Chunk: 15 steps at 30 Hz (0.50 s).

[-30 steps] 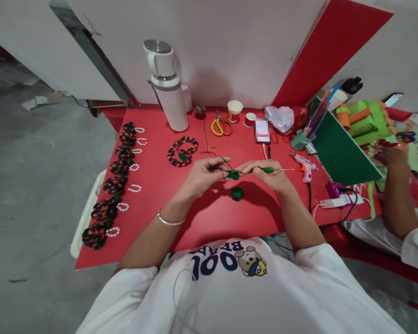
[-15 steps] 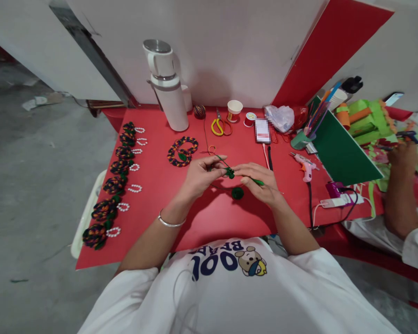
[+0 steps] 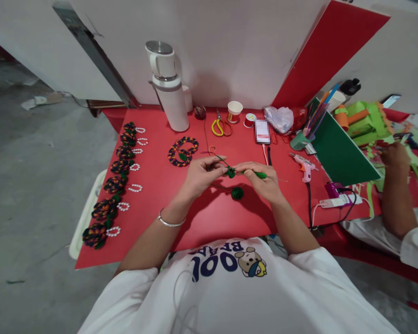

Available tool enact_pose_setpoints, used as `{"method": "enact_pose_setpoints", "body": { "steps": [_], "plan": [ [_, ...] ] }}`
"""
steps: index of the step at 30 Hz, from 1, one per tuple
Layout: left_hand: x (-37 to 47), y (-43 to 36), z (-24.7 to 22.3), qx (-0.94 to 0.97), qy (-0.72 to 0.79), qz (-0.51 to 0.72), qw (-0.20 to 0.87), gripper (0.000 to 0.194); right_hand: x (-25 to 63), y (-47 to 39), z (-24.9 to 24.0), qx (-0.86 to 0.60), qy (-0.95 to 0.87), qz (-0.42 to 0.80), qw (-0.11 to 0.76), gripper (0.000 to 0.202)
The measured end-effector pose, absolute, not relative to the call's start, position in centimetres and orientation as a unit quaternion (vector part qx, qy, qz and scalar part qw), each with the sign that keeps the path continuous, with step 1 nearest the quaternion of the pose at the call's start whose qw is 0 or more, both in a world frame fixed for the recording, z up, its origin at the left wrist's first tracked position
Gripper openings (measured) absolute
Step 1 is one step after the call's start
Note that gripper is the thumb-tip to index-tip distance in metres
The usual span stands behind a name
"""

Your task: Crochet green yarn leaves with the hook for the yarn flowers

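Note:
Between thumb and fingers, my left hand (image 3: 204,175) pinches a small green crochet piece (image 3: 231,173), with a strand of green yarn running over the forefinger. My right hand (image 3: 263,178) is closed around a crochet hook (image 3: 259,175) with a green handle, its tip at the crochet piece. Just below the hands, a small ball of green yarn (image 3: 237,193) rests on the red table. A multicoloured crocheted strip (image 3: 183,151) with a green leaf lies coiled beyond my left hand.
Crocheted bundles (image 3: 114,184) with bead loops line the table's left side. A white flask (image 3: 170,99), scissors (image 3: 221,127), paper cup (image 3: 234,111) and phone (image 3: 262,131) stand or lie at the back. Right are a glue gun (image 3: 304,167), green divider (image 3: 344,148) and a co-worker's arm (image 3: 397,185).
My right hand has shifted its hold, fingers more curled, and the green hook handle shows more. My left hand stays nearly in place. The co-worker's hand has moved slightly left.

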<state>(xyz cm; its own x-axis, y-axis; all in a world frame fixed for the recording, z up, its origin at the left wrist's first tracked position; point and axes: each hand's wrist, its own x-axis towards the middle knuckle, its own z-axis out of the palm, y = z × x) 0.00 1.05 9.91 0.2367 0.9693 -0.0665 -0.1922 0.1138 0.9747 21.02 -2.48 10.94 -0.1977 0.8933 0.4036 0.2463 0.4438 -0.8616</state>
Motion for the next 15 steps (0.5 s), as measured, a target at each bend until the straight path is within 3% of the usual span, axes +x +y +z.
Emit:
{"method": "enact_pose_setpoints", "body": {
  "steps": [8,11,15],
  "plan": [
    [1.1,0.6,10.8,0.477,0.419,0.521,0.569,0.039,19.9,-3.0,9.6,-0.386,-0.788,0.14,0.458,0.02],
    [1.3,0.4,11.2,0.404,0.384,0.516,0.65,0.044,19.3,-3.2,7.8,-0.391,-0.772,0.062,0.497,0.025],
    [0.4,0.8,11.6,0.329,0.337,0.398,0.787,0.051,19.2,-3.0,6.5,-0.335,-0.744,0.029,0.577,0.029]
  ]
}}
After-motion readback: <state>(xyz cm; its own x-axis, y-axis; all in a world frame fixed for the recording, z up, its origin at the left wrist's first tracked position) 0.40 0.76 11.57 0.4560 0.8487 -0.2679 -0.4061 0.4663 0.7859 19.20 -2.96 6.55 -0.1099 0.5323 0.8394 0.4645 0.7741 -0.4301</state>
